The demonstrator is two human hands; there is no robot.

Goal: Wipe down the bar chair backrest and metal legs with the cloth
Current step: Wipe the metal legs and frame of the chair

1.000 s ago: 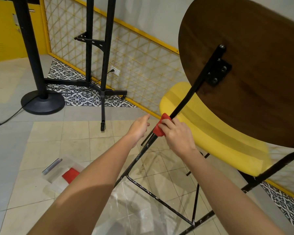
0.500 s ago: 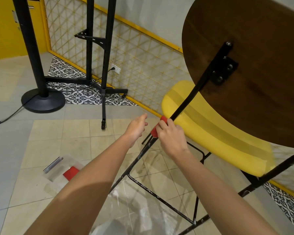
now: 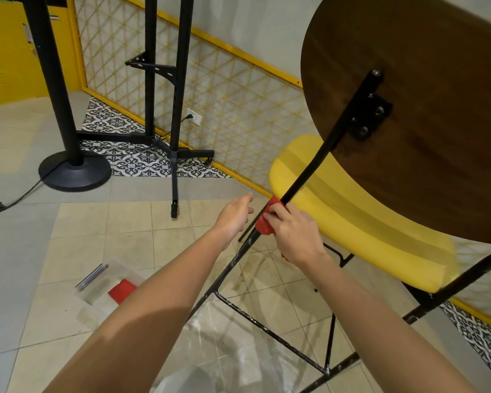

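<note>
The bar chair is tipped toward me, its round dark wooden seat underside (image 3: 425, 131) at the upper right and its yellow backrest (image 3: 360, 222) below that. A black metal leg (image 3: 312, 168) runs diagonally from the seat bracket down to the floor. My right hand (image 3: 295, 234) presses a red cloth (image 3: 264, 222) around this leg near the backrest's left edge. My left hand (image 3: 236, 215) hovers just left of the leg with fingers apart, holding nothing.
A black footrest bar (image 3: 270, 330) crosses between the chair legs near the bottom. A clear plastic box (image 3: 105, 282) with a red item lies on the tiled floor at left. Black stands (image 3: 74, 171) and a yellow mesh wall panel (image 3: 238, 103) are behind.
My right hand has slid the red cloth a little up the leg, toward the seat. The view has shifted slightly; my left hand stays beside the leg.
</note>
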